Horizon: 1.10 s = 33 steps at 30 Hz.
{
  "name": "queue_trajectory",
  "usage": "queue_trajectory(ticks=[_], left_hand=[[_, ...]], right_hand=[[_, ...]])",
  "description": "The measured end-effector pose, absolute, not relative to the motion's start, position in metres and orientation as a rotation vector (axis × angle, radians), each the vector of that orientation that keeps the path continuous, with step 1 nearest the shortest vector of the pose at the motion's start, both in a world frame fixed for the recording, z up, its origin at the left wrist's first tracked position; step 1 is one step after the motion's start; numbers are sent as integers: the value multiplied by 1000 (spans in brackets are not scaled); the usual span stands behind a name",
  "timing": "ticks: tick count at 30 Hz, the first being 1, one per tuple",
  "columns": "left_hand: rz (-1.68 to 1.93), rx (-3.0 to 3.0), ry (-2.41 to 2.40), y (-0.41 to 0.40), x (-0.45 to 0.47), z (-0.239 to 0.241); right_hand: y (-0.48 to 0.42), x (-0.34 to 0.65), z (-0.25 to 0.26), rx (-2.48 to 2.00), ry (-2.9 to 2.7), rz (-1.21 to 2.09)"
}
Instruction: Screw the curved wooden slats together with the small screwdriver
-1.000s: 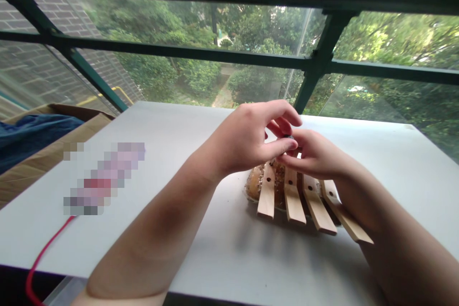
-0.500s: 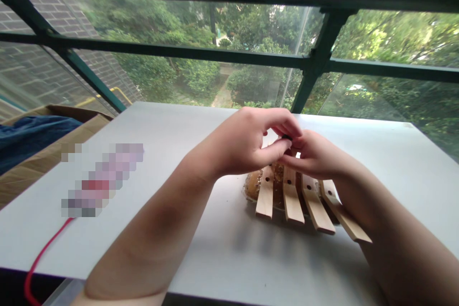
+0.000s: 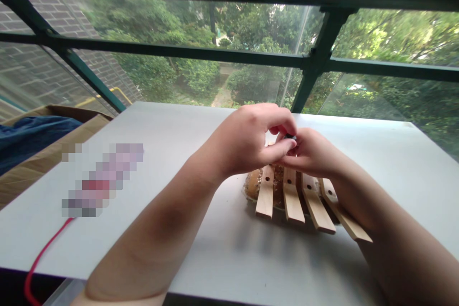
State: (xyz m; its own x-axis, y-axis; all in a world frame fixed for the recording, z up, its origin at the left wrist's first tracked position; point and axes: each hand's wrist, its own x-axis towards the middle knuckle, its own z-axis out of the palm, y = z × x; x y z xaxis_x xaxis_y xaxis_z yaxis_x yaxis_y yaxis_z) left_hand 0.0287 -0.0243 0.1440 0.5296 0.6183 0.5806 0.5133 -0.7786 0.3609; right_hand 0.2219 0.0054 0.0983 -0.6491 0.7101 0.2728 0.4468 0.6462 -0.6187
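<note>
My left hand (image 3: pixel 256 136) is closed, pinching a small dark piece (image 3: pixel 289 137) between its thumb and forefinger. Its kind is too hidden to name. Against those fingertips rests my right hand (image 3: pixel 313 153), fingers drawn together; whether it grips the same piece cannot be seen. Both hands hover over the far part of a brown, rounded, bumpy object (image 3: pixel 253 182) that seems to have clear plastic round its edge. Several pale wooden slats, among them a left one (image 3: pixel 264 203), lie across it, each with a dark round hole. My right forearm covers part of the rightmost slat (image 3: pixel 353 225).
The white table (image 3: pixel 208 248) stands against a green-framed window (image 3: pixel 215 55). A pixelated pinkish item (image 3: pixel 107 177) with a red cord (image 3: pixel 45 251) lies at the left. Beyond the table's left edge is a cardboard box (image 3: pixel 77 129) with blue cloth (image 3: pixel 32 138) in it.
My left fingers have curled in closer round the dark piece, and my right hand has shifted slightly. The slats and the brown object stay where they were.
</note>
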Motion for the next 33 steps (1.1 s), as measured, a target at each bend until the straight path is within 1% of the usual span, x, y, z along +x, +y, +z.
queue_trajectory(ticks=[4, 9, 18, 27, 33], left_hand=[[1089, 2611, 997, -23, 25, 145], [1082, 2613, 995, -21, 21, 145], [1112, 2569, 1043, -22, 19, 147], [1140, 2537, 995, -24, 25, 148], [1102, 2541, 997, -23, 20, 150]], right_hand=[[6, 225, 101, -815, -2394, 816], [7, 228, 100, -824, -2362, 885], [5, 222, 102, -928, -2421, 689], [2, 222, 104, -822, -2396, 728], [3, 226, 103, -853, -2459, 790]])
